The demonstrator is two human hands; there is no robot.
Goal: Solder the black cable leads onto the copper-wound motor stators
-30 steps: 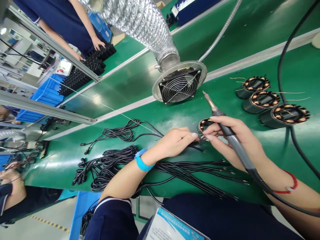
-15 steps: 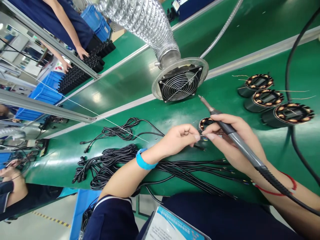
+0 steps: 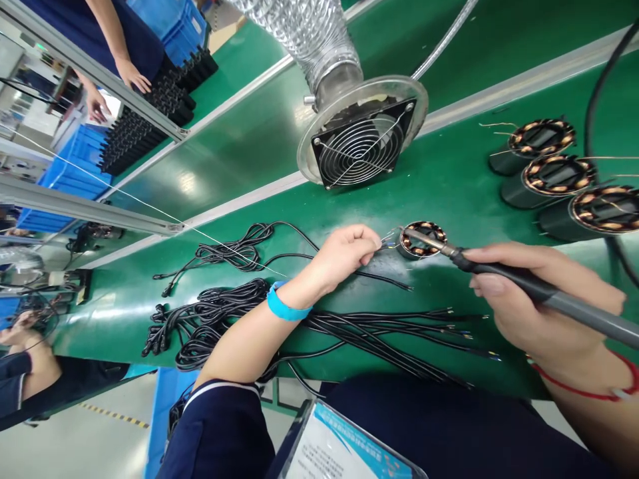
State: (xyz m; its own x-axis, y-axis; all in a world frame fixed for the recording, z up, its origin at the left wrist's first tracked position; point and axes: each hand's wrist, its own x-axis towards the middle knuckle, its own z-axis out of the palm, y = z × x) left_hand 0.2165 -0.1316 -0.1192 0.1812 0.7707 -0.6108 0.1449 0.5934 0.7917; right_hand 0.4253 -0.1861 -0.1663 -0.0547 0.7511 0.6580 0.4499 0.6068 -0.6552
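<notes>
On the green metal-edged bench (image 3: 464,193) sat a round, copper-wound black coil (image 3: 435,230) — your right hand (image 3: 544,306) gripped a grey-and-black soldering iron (image 3: 529,286) over it, your left hand (image 3: 344,259) pinching thin coloured wires (image 3: 389,245) beside it.

The person I'm watching wears a plain navy-blue fabric shirt (image 3: 449,426). Its short left sleeve (image 3: 224,426), the same deep blue, ends in a thin white trim (image 3: 219,384) along the hem. A broad, flat, bright sky-blue band (image 3: 285,305) wraps the left wrist (image 3: 312,283). A thin red cord bracelet (image 3: 582,394) with a small pale bead (image 3: 620,394) rings the right wrist (image 3: 584,362). The left hand (image 3: 347,256) and the right hand (image 3: 544,299) are both bare. On the shirt front sits a rectangular white-and-blue badge (image 3: 332,449) in a clear plastic holder, its small print too blurred for me to read.
</notes>
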